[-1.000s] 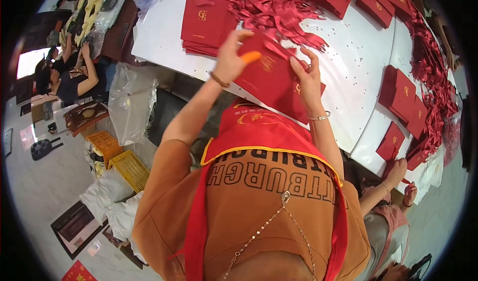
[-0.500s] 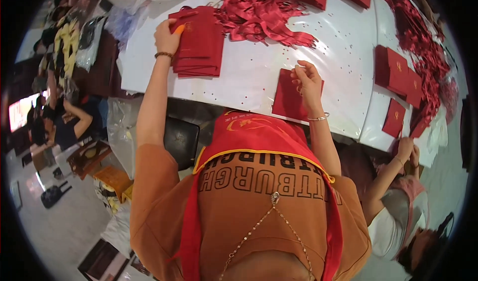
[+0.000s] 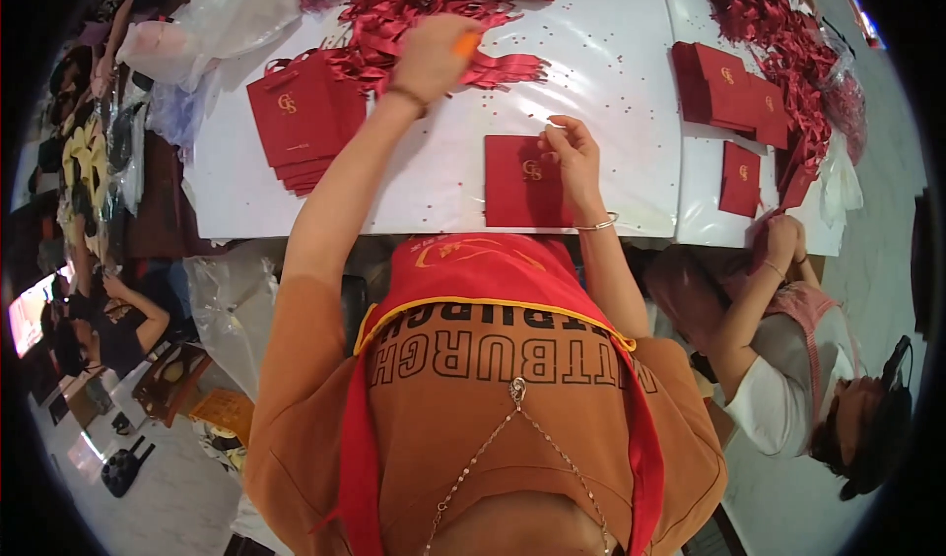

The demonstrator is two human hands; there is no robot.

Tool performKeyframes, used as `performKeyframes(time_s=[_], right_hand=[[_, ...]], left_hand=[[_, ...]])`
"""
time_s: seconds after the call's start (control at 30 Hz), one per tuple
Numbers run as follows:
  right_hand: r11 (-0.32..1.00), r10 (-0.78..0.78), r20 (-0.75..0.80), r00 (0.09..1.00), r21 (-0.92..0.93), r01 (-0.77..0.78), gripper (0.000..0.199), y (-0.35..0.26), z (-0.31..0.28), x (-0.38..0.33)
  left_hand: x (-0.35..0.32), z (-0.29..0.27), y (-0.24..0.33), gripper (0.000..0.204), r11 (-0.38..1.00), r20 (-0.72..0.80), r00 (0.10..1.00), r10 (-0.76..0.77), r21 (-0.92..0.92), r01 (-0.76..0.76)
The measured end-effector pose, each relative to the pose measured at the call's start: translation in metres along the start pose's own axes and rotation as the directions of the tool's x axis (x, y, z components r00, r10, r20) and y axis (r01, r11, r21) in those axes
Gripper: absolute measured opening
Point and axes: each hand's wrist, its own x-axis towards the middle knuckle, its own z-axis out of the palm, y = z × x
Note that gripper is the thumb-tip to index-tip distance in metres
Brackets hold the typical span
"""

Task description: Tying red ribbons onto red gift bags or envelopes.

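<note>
A flat red paper bag (image 3: 512,201) with a gold emblem lies near the table's front edge. My right hand (image 3: 576,162) is over its right side, thumb and fingers bent together; whatever they may pinch is too small to make out. Over the heap of red ribbons (image 3: 384,14) reaches my left hand (image 3: 431,62), an orange cover on one digit. Its fingers are blurred and partly hidden. To the left of that forearm lies a fanned stack of red paper bags (image 3: 296,123) with ribbon handles at the top.
More red bags (image 3: 724,88) and a second ribbon heap (image 3: 769,24) are on the right-hand white table (image 3: 695,177), where a co-worker's hands (image 3: 783,241) are at the edge. Clear plastic bags (image 3: 227,24) crowd the far left. Small red dots speckle the tabletop.
My left hand has left the stack of paper bags and moved right, onto the ribbons. My right hand stays over the single bag. The whole view has shifted.
</note>
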Motion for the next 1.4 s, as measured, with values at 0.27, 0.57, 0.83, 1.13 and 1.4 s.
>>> performKeyframes(time_s=[0.27, 0.57, 0.83, 1.13, 1.4], right_hand=[[0.959, -0.124, 0.06, 0.991, -0.25, 0.135, 0.018, -0.004, -0.044, 0.015], [0.222, -0.446, 0.614, 0.651, -0.629, 0.745, 0.024, 0.011, -0.03, 0.049], [0.076, -0.362, 0.653, 0.665, -0.69, 0.719, 0.024, 0.019, -0.019, 0.024], [0.055, -0.294, 0.672, 0.68, -0.698, 0.714, 0.025, 0.004, -0.009, 0.025], [0.183, -0.005, 0.555, 0.832, -0.818, 0.546, 0.031, 0.01, -0.014, 0.034]], left_hand=[[0.011, 0.124, 0.007, 0.016, 0.887, 0.265, 0.931, -0.25, 0.449, 0.11], [0.025, 0.04, 0.034, 0.007, 0.63, 0.112, 0.919, -0.378, -0.696, 0.344], [-0.066, -0.036, 0.072, 0.013, 0.352, 0.217, 0.76, -0.612, -0.787, 0.508], [-0.145, 0.062, 0.048, 0.013, 0.516, 0.11, 0.677, -0.728, -0.563, 0.646], [-0.151, 0.069, 0.052, 0.019, 0.534, 0.107, 0.671, -0.734, -0.52, 0.667]])
